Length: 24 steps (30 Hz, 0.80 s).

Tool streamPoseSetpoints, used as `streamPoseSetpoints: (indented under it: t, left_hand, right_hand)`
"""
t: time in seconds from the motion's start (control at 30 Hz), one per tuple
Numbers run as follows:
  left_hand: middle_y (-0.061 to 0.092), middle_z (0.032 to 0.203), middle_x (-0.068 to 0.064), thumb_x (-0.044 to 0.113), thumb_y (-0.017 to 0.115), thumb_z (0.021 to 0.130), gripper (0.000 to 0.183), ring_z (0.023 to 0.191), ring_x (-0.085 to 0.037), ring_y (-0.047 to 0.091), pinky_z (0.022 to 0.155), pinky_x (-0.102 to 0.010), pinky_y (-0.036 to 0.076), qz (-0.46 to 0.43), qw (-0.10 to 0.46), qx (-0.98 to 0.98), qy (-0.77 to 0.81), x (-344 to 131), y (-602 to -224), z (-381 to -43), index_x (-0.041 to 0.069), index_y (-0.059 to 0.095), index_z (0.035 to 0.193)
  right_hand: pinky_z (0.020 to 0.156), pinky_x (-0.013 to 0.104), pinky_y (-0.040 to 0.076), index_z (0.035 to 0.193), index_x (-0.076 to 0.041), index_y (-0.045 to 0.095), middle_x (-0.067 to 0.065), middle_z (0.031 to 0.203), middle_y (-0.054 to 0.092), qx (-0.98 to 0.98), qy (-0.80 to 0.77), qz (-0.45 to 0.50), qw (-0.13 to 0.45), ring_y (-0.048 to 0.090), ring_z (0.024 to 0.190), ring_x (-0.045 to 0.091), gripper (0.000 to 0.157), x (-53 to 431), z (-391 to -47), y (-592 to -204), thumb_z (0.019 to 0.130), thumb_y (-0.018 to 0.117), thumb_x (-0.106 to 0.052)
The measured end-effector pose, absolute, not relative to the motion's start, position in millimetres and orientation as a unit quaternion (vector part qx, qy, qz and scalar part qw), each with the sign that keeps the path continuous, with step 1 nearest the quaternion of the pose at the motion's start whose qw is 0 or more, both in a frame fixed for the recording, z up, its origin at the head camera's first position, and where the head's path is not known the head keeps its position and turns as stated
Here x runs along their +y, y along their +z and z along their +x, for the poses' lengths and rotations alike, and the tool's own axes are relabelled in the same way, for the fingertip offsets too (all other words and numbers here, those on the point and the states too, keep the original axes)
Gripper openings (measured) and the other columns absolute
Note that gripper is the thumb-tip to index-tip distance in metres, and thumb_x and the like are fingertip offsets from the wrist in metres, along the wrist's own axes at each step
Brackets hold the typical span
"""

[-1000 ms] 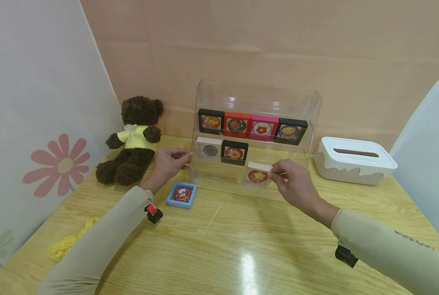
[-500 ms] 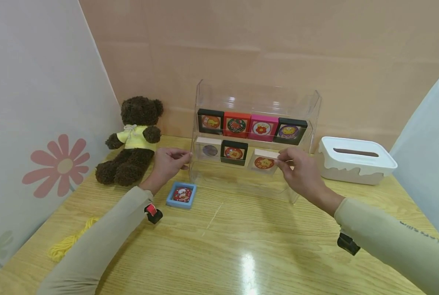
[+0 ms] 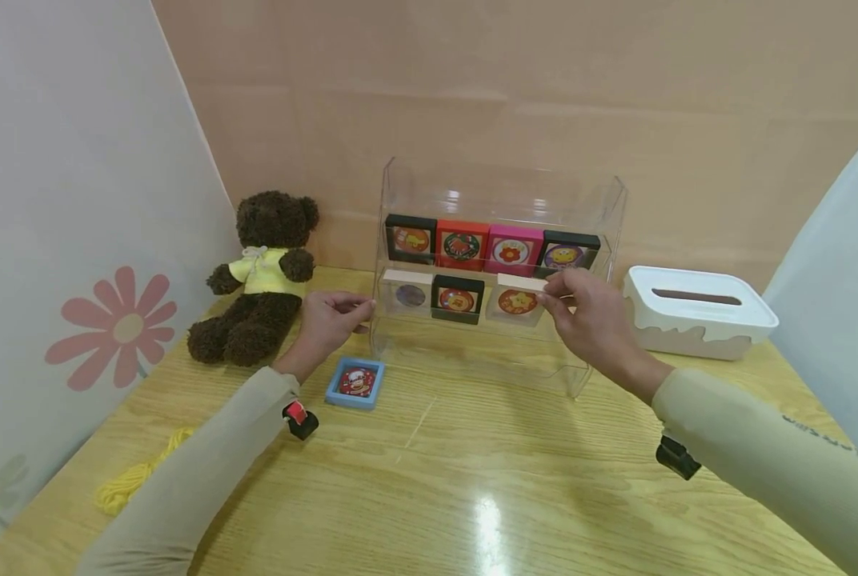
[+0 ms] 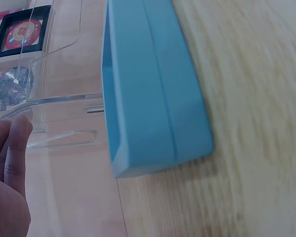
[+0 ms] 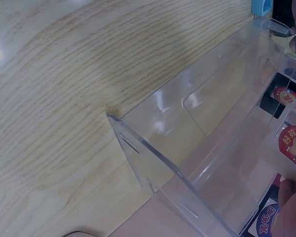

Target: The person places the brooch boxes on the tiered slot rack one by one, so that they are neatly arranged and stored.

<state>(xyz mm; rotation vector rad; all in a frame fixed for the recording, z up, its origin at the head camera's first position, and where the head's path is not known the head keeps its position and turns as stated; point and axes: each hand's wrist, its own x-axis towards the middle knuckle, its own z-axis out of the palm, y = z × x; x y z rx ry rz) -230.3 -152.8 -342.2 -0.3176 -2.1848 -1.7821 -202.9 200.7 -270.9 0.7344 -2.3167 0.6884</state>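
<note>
A clear display rack (image 3: 472,352) stands at the back of the table with small framed badges on two tiers. My left hand (image 3: 330,326) pinches the rack's left edge; its fingertips (image 4: 20,126) show there in the left wrist view. With thumb and fingers my right hand (image 3: 589,318) pinches the right side of a white-framed badge (image 3: 518,302), red with a yellow star figure. That badge stands upright at the middle tier, right of a black-framed badge (image 3: 458,299) and a white-framed silvery badge (image 3: 407,295). Whether its bottom rests on the tier, I cannot tell.
Black, red (image 3: 462,246), pink (image 3: 514,250) and black frames fill the upper tier. A blue-framed badge (image 3: 355,382) lies on the table before the rack's left end. A teddy bear (image 3: 266,276), yellow yarn (image 3: 130,484) and a white tissue box (image 3: 695,312) stand or lie around.
My right hand has raised the white-framed star badge from the bottom tier's height, up and slightly right, to the middle tier. My left hand stays at the rack's edge.
</note>
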Motion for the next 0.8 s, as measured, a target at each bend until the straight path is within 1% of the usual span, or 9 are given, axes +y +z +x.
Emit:
streamPoseSetpoints:
  t: [0.1, 0.23, 0.4, 0.57, 0.8]
  left_hand:
    - [0.069, 0.081, -0.020, 0.009, 0.071, 0.086, 0.019, 0.062, -0.020, 0.068, 0.056, -0.035, 0.060, -0.104, 0.148, -0.763, -0.621, -152.6, -342.6, -230.6, -0.009, 0.072, 0.093]
    - [0.069, 0.082, -0.020, 0.008, 0.071, 0.086, 0.021, 0.065, -0.022, 0.068, 0.058, -0.036, 0.060, -0.091, 0.136, -0.762, -0.627, -152.5, -343.1, -231.4, -0.011, 0.071, 0.095]
    - [0.068, 0.082, -0.023, 0.004, 0.069, 0.087, 0.019, 0.071, -0.034, 0.068, 0.061, -0.043, 0.059, -0.081, 0.131, -0.755, -0.638, -151.9, -341.0, -230.2, -0.013, 0.070, 0.095]
    - [0.067, 0.082, -0.026, -0.002, 0.066, 0.087, 0.017, 0.073, -0.043, 0.065, 0.062, -0.048, 0.058, -0.089, 0.139, -0.760, -0.628, -146.5, -327.2, -217.2, -0.016, 0.068, 0.094]
    - [0.068, 0.081, -0.024, -0.001, 0.067, 0.087, 0.016, 0.068, -0.035, 0.068, 0.061, -0.044, 0.059, -0.096, 0.148, -0.765, -0.620, -144.0, -320.6, -210.3, -0.016, 0.069, 0.093]
  right_hand:
    - [0.064, 0.041, 0.058, 0.085, 0.002, 0.062, 0.014, 0.087, 0.063, -0.874, 0.259, 0.275, 0.307, 0.064, 0.075, 0.027, 0.008, 200.4, -205.9, -270.3, 0.083, 0.070, 0.005]
    - [0.065, 0.043, 0.057, 0.086, 0.002, 0.063, 0.013, 0.086, 0.063, -0.878, 0.259, 0.268, 0.300, 0.063, 0.077, 0.027, 0.007, 199.2, -209.3, -268.8, 0.084, 0.069, 0.003]
    - [0.066, 0.043, 0.056, 0.086, 0.002, 0.063, 0.013, 0.085, 0.063, -0.883, 0.259, 0.262, 0.292, 0.063, 0.077, 0.027, 0.006, 197.6, -214.6, -269.6, 0.085, 0.069, 0.002]
    - [0.064, 0.043, 0.056, 0.085, 0.001, 0.063, 0.013, 0.084, 0.064, -0.883, 0.259, 0.261, 0.292, 0.065, 0.074, 0.028, 0.007, 197.6, -218.7, -274.5, 0.084, 0.070, 0.002]
    - [0.065, 0.043, 0.057, 0.086, 0.002, 0.063, 0.013, 0.086, 0.064, -0.889, 0.263, 0.262, 0.267, 0.064, 0.074, 0.027, 0.006, 198.8, -220.0, -282.8, 0.085, 0.069, 0.003]
